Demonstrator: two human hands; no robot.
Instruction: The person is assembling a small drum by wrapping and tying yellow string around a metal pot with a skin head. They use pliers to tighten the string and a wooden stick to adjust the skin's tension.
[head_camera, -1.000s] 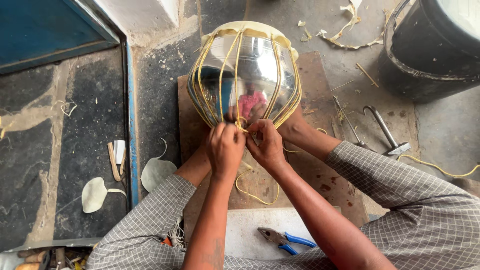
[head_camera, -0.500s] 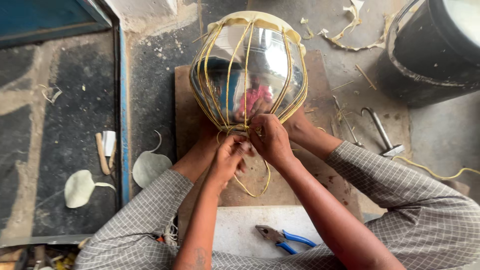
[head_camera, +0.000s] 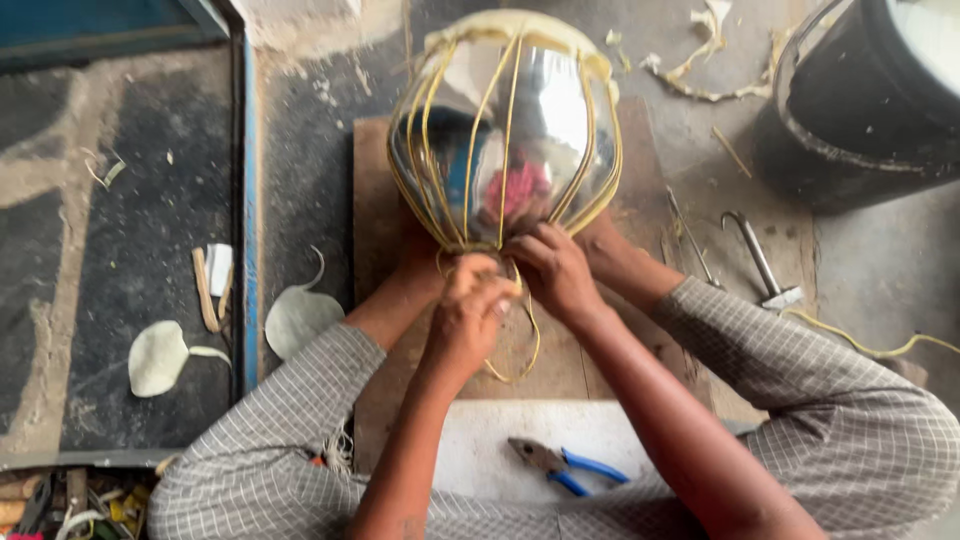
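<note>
Shiny steel pot (head_camera: 520, 130) lies on a wooden board (head_camera: 372, 200) on the floor, with yellow cane strips (head_camera: 482, 140) running over it like a cage.

Far left, the floor (head_camera: 90, 260) is dark and cracked, with two pale leaf-shaped scraps (head_camera: 160, 355) and a blue metal edge (head_camera: 248, 200) beside them. That side has lots of open room.

In the middle, both hands meet at the near end of the pot. The left hand (head_camera: 468, 312) is clenched on a cane strip that loops down below it. The right hand (head_camera: 555, 268) pinches the strips just beside it, touching the pot.

Near the person, blue-handled pliers (head_camera: 565, 465) lie on a white slab (head_camera: 480, 445).

To the right lie a metal hook tool (head_camera: 760, 262) and a big black tub (head_camera: 870, 100), so room there is tighter.

Since the earlier frames the left hand has dropped a little lower, while the pot has stayed put.
</note>
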